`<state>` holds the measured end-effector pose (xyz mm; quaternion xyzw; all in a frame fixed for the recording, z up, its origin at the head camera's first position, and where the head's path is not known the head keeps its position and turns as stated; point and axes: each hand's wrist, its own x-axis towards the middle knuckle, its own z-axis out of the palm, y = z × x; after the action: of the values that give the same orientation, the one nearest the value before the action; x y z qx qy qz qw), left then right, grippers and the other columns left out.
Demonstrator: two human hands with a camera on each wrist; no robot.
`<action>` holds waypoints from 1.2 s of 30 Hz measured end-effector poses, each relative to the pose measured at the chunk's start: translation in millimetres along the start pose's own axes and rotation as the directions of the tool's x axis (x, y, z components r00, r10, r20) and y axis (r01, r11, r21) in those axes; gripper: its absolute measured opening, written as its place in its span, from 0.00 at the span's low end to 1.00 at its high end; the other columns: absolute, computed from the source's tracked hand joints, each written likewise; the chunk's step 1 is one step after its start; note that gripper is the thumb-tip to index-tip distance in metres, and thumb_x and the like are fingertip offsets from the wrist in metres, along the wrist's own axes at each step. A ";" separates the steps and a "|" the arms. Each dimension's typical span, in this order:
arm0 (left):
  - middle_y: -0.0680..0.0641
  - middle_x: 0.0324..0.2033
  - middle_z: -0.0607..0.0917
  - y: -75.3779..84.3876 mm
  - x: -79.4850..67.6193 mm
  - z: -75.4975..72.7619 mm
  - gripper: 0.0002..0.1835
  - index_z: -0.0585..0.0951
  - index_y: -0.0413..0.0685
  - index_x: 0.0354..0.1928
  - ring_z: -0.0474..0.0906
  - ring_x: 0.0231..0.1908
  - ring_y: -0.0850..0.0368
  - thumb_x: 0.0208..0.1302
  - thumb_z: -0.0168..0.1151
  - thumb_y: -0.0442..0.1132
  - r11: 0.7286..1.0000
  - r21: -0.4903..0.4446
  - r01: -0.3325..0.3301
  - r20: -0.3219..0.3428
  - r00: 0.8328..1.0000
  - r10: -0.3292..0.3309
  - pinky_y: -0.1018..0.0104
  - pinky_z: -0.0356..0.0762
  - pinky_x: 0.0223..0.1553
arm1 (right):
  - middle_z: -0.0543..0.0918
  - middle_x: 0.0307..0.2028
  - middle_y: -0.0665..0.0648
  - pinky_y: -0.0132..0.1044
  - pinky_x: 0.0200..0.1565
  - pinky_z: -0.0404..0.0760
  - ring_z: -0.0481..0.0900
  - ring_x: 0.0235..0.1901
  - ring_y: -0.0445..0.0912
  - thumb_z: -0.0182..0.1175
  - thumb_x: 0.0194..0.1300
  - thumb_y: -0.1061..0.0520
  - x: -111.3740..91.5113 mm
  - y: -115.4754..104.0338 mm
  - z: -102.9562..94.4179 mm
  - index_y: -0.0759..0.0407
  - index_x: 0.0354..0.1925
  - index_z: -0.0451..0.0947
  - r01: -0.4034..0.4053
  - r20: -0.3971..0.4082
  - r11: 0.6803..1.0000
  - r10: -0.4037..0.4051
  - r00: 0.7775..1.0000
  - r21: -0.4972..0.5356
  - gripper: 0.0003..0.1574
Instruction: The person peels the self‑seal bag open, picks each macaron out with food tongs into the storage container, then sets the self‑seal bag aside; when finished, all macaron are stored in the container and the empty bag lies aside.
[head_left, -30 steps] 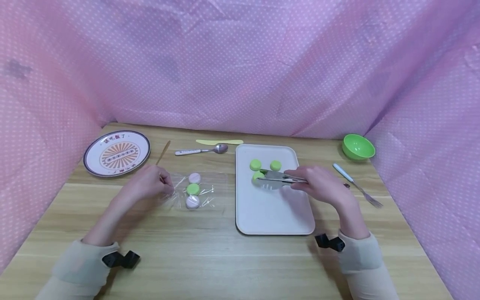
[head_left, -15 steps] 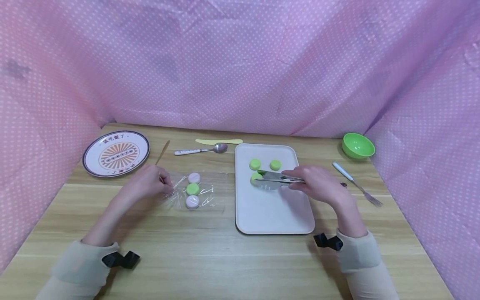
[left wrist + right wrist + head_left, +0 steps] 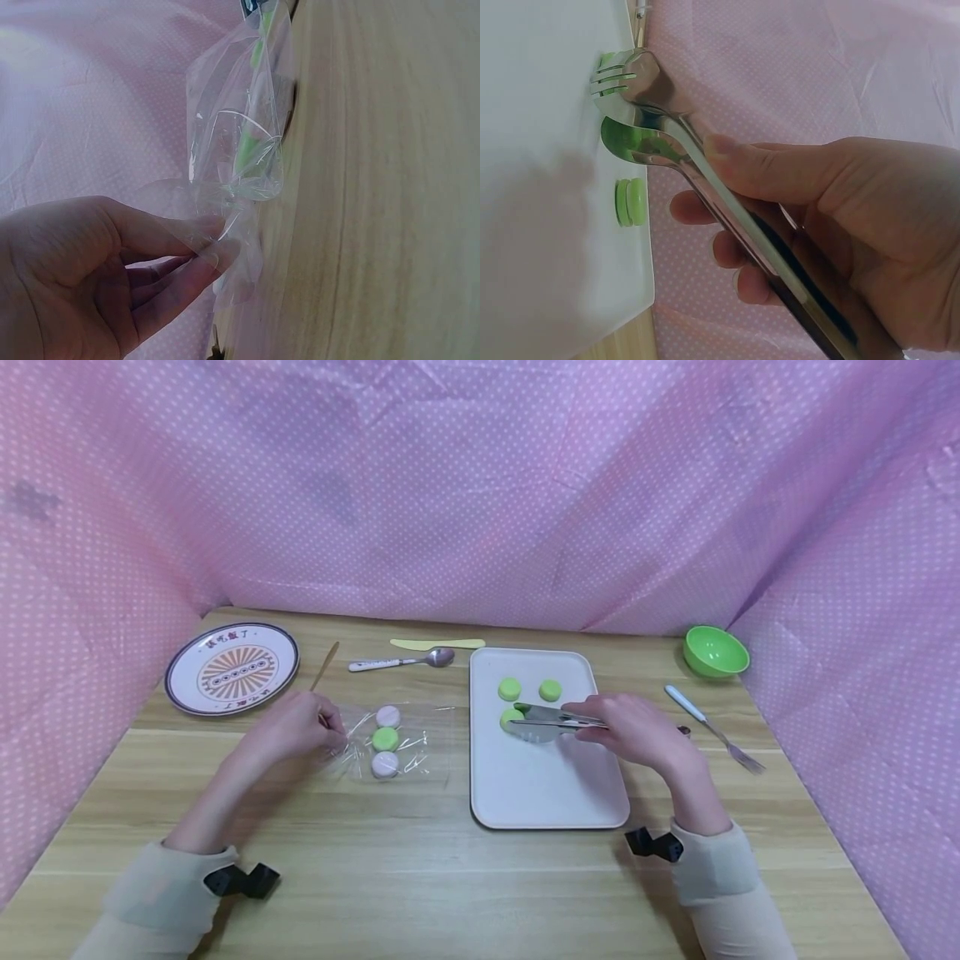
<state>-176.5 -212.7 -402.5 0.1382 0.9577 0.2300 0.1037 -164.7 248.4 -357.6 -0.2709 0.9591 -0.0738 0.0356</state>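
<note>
My left hand pinches the left end of a clear plastic bag lying on the table. In a column inside it sit a pale lilac macaron, a green macaron and another lilac macaron. Thumb and fingertips on the crinkled film show in the left wrist view. My right hand grips metal tongs, one end slotted like a fork. Their tips overlap a green macaron on the white tray. Two more green macarons lie just behind it.
A patterned plate stands back left, with a thin golden handle beside it. Behind the bag lie a spoon and yellow knife. A green bowl and fork are at the right. Pink cloth encloses the table.
My right hand and the tongs have shifted very slightly left, with their tips staying at the front green macaron. My left hand keeps its pinch on the bag, which has barely moved.
</note>
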 end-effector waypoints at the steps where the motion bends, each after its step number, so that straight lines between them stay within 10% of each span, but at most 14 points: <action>1: 0.58 0.20 0.83 0.1 -0.1 0.0 0.05 0.83 0.59 0.19 0.71 0.23 0.61 0.45 0.71 0.42 1.000 0.001 -0.001 -0.001 1.000 0.001 0.68 0.65 0.28 | 0.84 0.34 0.43 0.35 0.31 0.73 0.75 0.28 0.37 0.65 0.58 0.49 -0.2 0.0 -0.1 0.42 0.54 0.78 0.000 -0.001 1.000 0.000 1.000 0.001 0.24; 36: 0.60 0.18 0.81 -2.0 1.2 2.5 0.06 0.82 0.61 0.19 0.71 0.23 0.61 0.46 0.71 0.42 1.000 0.022 -0.017 -0.021 1.000 0.018 0.68 0.64 0.29 | 0.86 0.39 0.48 0.39 0.34 0.75 0.79 0.33 0.40 0.64 0.59 0.49 0.0 0.9 0.3 0.46 0.55 0.77 -0.006 0.008 1.000 0.006 1.000 0.016 0.25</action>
<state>-177.5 -213.0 -405.8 0.1451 0.9600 0.2220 0.0899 -165.2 249.1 -358.0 -0.2679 0.9592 -0.0803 0.0418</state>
